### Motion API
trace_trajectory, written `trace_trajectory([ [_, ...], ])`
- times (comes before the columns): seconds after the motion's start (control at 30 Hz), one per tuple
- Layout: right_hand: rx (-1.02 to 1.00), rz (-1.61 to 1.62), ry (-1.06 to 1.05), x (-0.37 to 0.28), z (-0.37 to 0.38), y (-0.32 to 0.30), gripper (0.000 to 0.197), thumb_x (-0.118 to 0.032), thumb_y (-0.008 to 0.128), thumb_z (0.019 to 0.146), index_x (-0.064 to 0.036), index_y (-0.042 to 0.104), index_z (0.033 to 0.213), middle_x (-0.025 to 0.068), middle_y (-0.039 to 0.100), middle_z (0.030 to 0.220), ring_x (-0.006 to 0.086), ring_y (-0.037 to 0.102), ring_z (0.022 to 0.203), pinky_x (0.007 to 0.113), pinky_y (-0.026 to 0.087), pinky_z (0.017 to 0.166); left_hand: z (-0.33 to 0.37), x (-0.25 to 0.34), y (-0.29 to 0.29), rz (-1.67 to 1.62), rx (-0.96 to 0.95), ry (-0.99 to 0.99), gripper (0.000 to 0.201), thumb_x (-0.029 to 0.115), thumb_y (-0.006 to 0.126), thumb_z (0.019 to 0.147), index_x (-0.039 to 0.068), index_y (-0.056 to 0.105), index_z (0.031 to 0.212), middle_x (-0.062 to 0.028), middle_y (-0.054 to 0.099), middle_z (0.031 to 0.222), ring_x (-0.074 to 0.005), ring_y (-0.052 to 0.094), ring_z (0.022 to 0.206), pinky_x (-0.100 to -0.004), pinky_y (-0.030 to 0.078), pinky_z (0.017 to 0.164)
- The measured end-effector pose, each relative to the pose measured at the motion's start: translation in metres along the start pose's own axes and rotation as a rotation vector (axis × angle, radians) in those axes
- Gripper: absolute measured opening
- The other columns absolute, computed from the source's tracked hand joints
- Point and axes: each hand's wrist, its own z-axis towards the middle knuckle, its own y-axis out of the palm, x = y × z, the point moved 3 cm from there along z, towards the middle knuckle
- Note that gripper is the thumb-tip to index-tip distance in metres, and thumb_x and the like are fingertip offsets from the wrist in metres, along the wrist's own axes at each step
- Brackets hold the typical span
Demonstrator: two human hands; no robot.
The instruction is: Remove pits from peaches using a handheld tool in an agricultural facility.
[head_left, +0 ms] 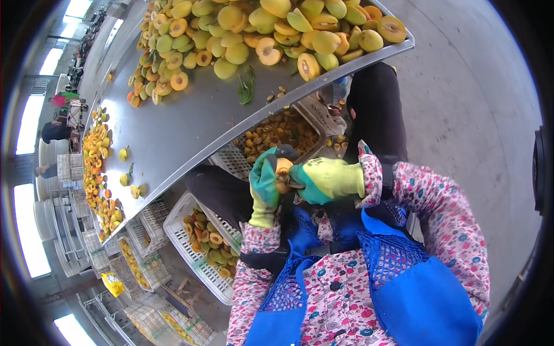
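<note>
Both my hands wear yellow-green gloves and meet in front of my lap, just below the table's near edge. My left hand is closed around an apricot with its orange flesh showing. From the other side my right hand presses against the same fruit, its fingers closed. A small dark, metallic-looking piece sticks out by the right fingertips; its kind is too small to make out. Beneath my hands stands a crate of apricot pits and scraps, partly hidden by them.
A metal table bears a big heap of whole and halved apricots, a green leaf and more halves at its far left. A white crate of apricot halves stands left of my leg. Stacked crates and people stand further left.
</note>
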Motion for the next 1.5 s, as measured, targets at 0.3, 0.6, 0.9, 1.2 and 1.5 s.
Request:
trace_trajectory([
  [0.3, -0.122, 0.086, 0.068, 0.003, -0.003, 0.003, 0.020, -0.018, 0.059, 0.074, 0.0020, 0.061, 0.076, 0.0149, 0.061, 0.064, 0.0290, 0.060, 0.057, 0.037, 0.045, 0.051, -0.007, 0.028, 0.019, 0.545, -0.079, 0.302, 0.049, 0.038, 0.037, 0.098, -0.005, 0.060, 0.099, -0.0122, 0.065, 0.087, -0.0191, 0.064, 0.078, -0.0307, 0.052, 0.074],
  [0.6, -0.214, 0.853, 0.206, 0.011, -0.013, 0.014, 0.015, -0.017, 0.060, 0.075, -0.0048, 0.056, 0.067, -0.0020, 0.050, 0.057, 0.0058, 0.042, 0.048, 0.025, 0.034, 0.045, -0.012, 0.009, 0.020, 0.286, 0.128, 0.268, 0.043, 0.032, 0.043, 0.096, -0.007, 0.061, 0.095, -0.0108, 0.065, 0.078, -0.0159, 0.059, 0.065, -0.0266, 0.047, 0.061],
  [0.9, -0.092, 0.884, 0.188, 0.010, -0.014, 0.019, 0.023, -0.019, 0.059, 0.073, 0.0038, 0.063, 0.076, 0.0125, 0.062, 0.063, 0.0190, 0.058, 0.048, 0.033, 0.045, 0.042, -0.016, -0.006, 0.018, 0.335, 0.322, 0.307, 0.039, 0.027, 0.041, 0.095, -0.006, 0.060, 0.104, -0.0100, 0.065, 0.087, -0.0137, 0.059, 0.069, -0.0254, 0.047, 0.063],
  [1.2, -0.208, 0.828, 0.196, 0.017, -0.009, 0.023, 0.025, -0.021, 0.063, 0.073, 0.0032, 0.065, 0.080, 0.0128, 0.062, 0.064, 0.0210, 0.058, 0.048, 0.030, 0.044, 0.044, -0.014, -0.026, 0.009, 0.223, 0.250, 0.216, 0.038, 0.028, 0.039, 0.096, -0.004, 0.058, 0.104, -0.0093, 0.065, 0.087, -0.0114, 0.057, 0.067, -0.0222, 0.045, 0.059],
  [1.5, -0.246, 0.812, 0.256, 0.009, -0.013, 0.020, 0.026, -0.025, 0.063, 0.080, 0.0013, 0.065, 0.075, 0.0045, 0.058, 0.063, 0.0098, 0.054, 0.055, 0.025, 0.041, 0.049, -0.013, -0.016, 0.012, 0.099, 0.202, 0.180, 0.050, 0.042, 0.039, 0.096, -0.004, 0.058, 0.103, -0.0113, 0.065, 0.090, -0.0163, 0.060, 0.072, -0.0272, 0.049, 0.067],
])
